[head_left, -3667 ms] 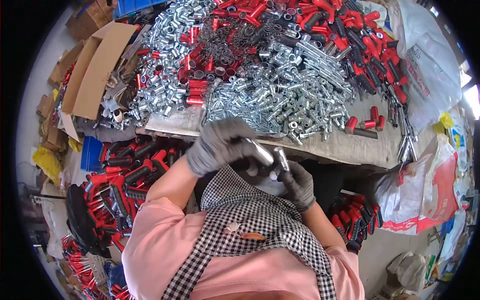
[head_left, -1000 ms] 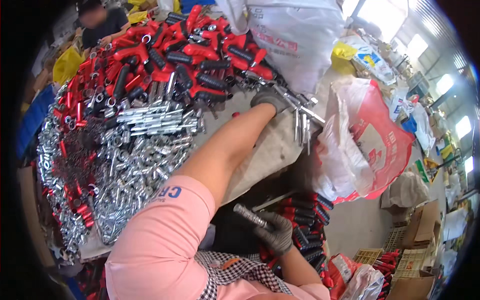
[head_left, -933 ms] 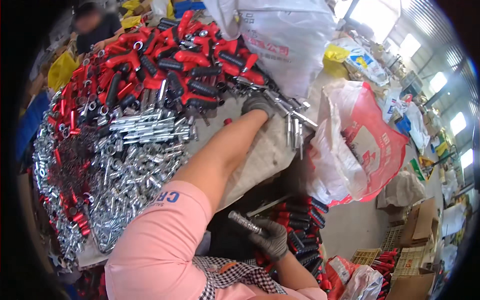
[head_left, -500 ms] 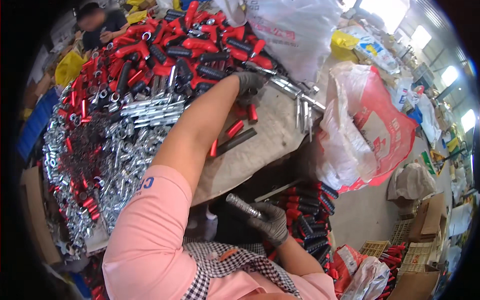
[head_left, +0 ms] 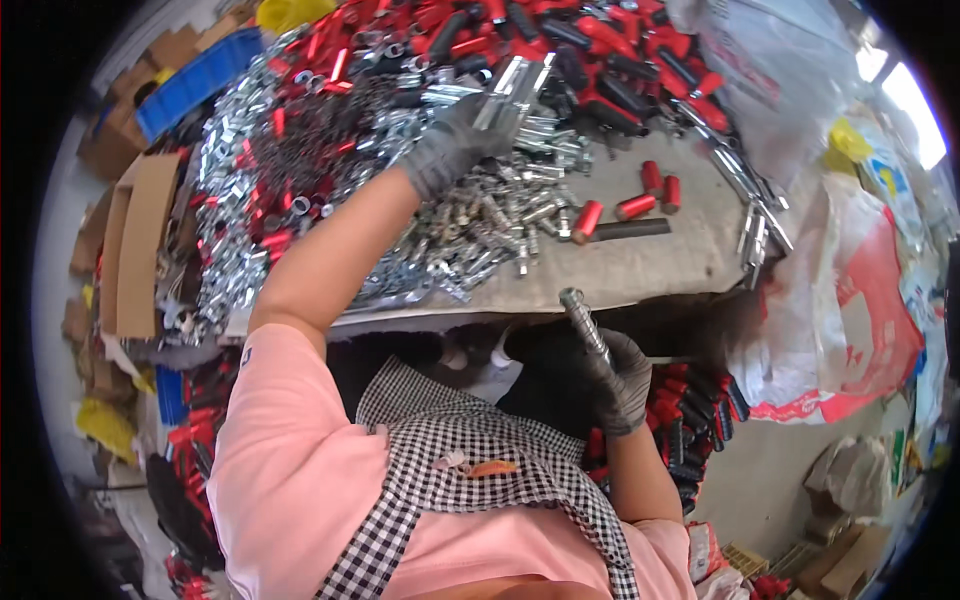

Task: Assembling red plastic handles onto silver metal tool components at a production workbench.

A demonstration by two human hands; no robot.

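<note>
My left hand (head_left: 455, 150), in a grey glove, reaches over the heap on the table. Its fingers are closed around a few shiny silver metal tubes (head_left: 515, 95), which tilt up and away from me. Below the table edge, my right hand (head_left: 622, 382), also gloved, grips a silver metal rod (head_left: 583, 322) with ridges like a coil along it. The rod's upper end sticks out of the fist; its lower end is hidden. Small silver fittings (head_left: 470, 235) are piled just under my left wrist. Red cylinders (head_left: 635, 207) lie to the right beside a dark bar (head_left: 632, 230).
Red and black handles (head_left: 610, 70) heap up at the table's far side. More chrome tubes (head_left: 735, 170) lie at its right end. A red and white sack (head_left: 840, 310) stands beyond it. Cardboard (head_left: 140, 250) and a blue bin (head_left: 200, 85) are at the left.
My left hand has moved left from beside the handles to the metal heap and taken hold of silver tubes. My right hand still holds the rod, now more upright. The view has shifted left.
</note>
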